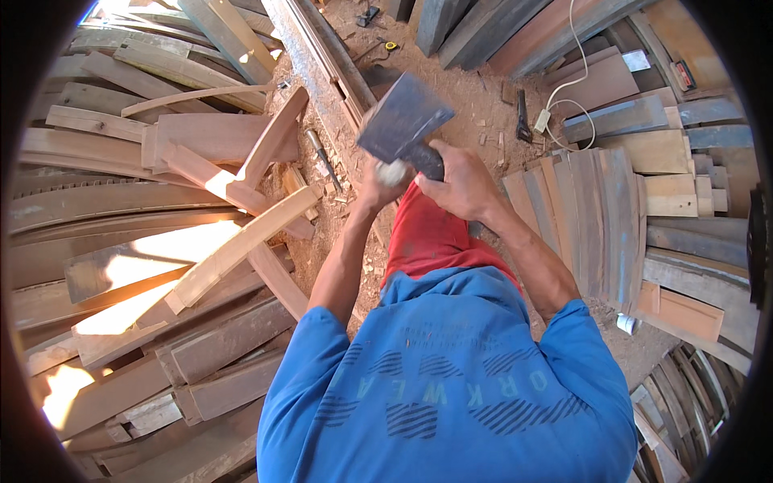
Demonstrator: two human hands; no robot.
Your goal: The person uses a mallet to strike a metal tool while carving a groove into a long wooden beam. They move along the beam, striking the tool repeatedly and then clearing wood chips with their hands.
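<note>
A dark, flat, squarish tool head (pixel 405 117) with a short dark handle is raised over my lap, blurred at its left edge. My right hand (pixel 459 181) is closed on that handle. Just below the head, my left hand (pixel 378 189) is closed around a pale rounded thing (pixel 390 172) that I cannot make out; the tool hides part of these fingers. Beneath both hands are my red-clad legs (pixel 427 237). A long narrow plank (pixel 342 88) runs behind the tool, and a chisel-like tool (pixel 322 159) lies left of it among wood chips.
Stacked boards (pixel 121 201) fill the left, with loose pieces (pixel 241 241) crossed on top. More boards (pixel 584 233) are piled at the right. A dark hand tool (pixel 522 117), a white cord with an adapter (pixel 542 121) and a yellow tape measure (pixel 391 47) lie on the dusty ground (pixel 475 105).
</note>
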